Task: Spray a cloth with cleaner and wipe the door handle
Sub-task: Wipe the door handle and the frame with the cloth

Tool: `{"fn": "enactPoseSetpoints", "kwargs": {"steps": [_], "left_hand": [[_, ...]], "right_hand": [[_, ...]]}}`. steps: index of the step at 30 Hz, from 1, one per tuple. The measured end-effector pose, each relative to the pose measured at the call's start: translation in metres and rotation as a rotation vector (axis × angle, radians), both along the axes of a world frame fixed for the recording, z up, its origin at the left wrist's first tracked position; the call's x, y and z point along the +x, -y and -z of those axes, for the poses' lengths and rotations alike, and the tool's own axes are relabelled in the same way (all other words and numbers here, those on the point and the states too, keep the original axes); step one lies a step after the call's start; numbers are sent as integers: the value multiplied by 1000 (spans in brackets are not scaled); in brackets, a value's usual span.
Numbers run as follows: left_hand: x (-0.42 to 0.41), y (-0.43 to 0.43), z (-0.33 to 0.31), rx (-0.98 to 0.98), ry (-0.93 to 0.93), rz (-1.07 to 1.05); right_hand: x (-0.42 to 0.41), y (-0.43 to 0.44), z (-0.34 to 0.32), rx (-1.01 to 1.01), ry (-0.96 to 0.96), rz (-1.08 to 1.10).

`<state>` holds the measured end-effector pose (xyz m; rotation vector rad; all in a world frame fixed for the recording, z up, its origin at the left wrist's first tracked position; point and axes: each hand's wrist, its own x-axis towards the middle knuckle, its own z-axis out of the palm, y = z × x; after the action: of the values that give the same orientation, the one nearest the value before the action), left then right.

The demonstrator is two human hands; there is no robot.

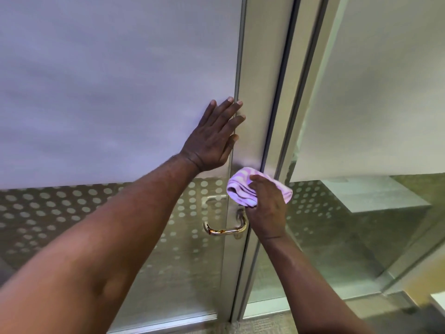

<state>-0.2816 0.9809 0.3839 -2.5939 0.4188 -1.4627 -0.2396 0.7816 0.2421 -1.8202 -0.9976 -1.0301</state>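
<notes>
A shiny metal lever door handle sticks out from the aluminium stile of a glass door, low in the middle of the view. My right hand grips a bunched pink-and-white cloth and holds it against the stile just above the handle's pivot. My left hand lies flat with fingers spread on the frosted glass and the stile's edge, above and left of the handle. No spray bottle is in view.
The door's upper pane is frosted; its lower part carries a pattern of white dots. To the right stands a fixed glass panel with a room behind it. Carpet shows at the bottom.
</notes>
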Motion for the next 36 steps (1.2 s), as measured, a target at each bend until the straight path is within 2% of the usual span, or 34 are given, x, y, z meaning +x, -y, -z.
{"fn": "enactPoseSetpoints", "kwargs": {"steps": [14, 23, 31, 36], "left_hand": [[7, -6, 6, 50, 33, -19], [8, -5, 6, 53, 27, -31], [7, -4, 5, 54, 22, -34], [7, -5, 5, 57, 19, -34]], "right_hand": [[12, 4, 63, -336, -370, -35], [-10, 8, 81, -619, -499, 77], [-50, -30, 79, -706, -601, 43], [-44, -19, 79, -704, -580, 36]]}}
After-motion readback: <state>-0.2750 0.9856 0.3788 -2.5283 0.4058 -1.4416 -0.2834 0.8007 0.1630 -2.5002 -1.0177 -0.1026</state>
